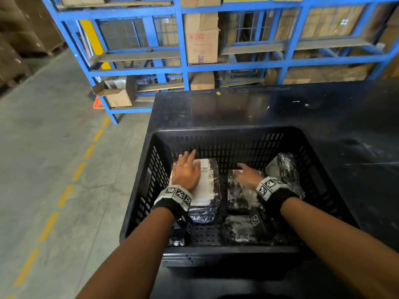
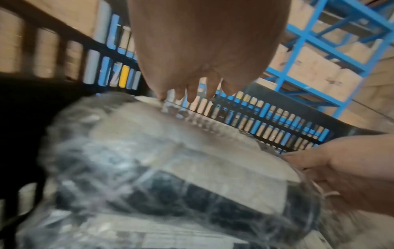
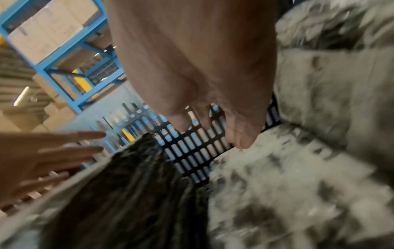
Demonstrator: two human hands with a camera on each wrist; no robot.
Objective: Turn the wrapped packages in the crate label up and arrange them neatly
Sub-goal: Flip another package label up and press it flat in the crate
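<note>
From your head view, a black crate sat on a dark table. Your left hand lay flat on a package at the left side of the crate. Its fingers were straight and held nothing. That package had its white label facing up. Your right hand rested on a second package in the middle of the crate. Its fingers were loose on the shiny wrap, not curled round it. No label showed on that one. A third package leaned on the right wall of the crate. More wrapped packs lay near the front wall, partly hidden by your arms. Blue racks with boxes stood behind the table.

From your left wrist view, your left hand hung over the package, and its fingers pointed down at the far edge. The picture was blurry. Your right hand touched the wrap at the right side.

From your right wrist view, your right hand was above the second package. Its fingers bent a little and one tip touched the wrap. Your left hand was spread flat at the left. The slotted crate wall showed between the two. This picture was blurry too.
</note>
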